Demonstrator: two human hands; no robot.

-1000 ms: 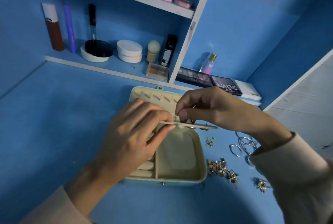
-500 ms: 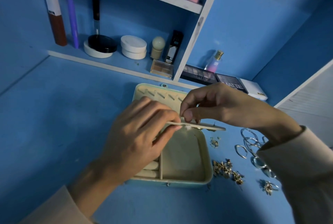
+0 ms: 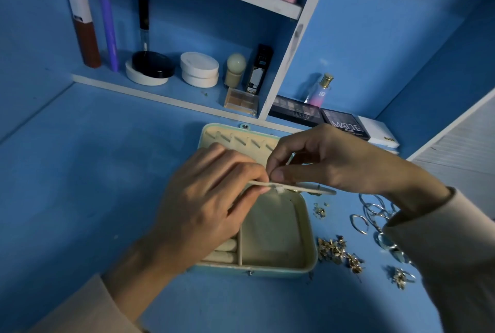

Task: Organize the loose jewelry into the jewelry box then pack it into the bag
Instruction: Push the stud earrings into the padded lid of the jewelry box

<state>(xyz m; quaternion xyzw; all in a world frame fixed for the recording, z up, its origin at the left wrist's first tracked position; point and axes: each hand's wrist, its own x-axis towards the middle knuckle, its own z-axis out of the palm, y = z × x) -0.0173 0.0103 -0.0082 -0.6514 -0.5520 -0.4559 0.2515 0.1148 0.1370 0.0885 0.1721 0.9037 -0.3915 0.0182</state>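
Cream on blue: held a thin flap (image 3: 308, 190) over the open jewelry box (image 3: 308, 228), with left hand (image 3: 203, 198) and right hand (image 3: 329, 161) both pinching it. Had gold pieces (image 3: 334, 249) and silver rings (image 3: 372, 212) loose on the counter (image 3: 107, 172), right of the box.

Blue painted desk top (image 3: 93, 172) carries open pale-green jewelry box with cream lining (image 3: 308, 231). Just right of box, small gold flower-shaped earrings (image 3: 333, 250) scattered. Further right, silver wire hoops (image 3: 372, 212).

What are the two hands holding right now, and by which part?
Both pinch the thin cream flap of the open pale-green jewelry box: the left hand at its left end, the right hand beside it.
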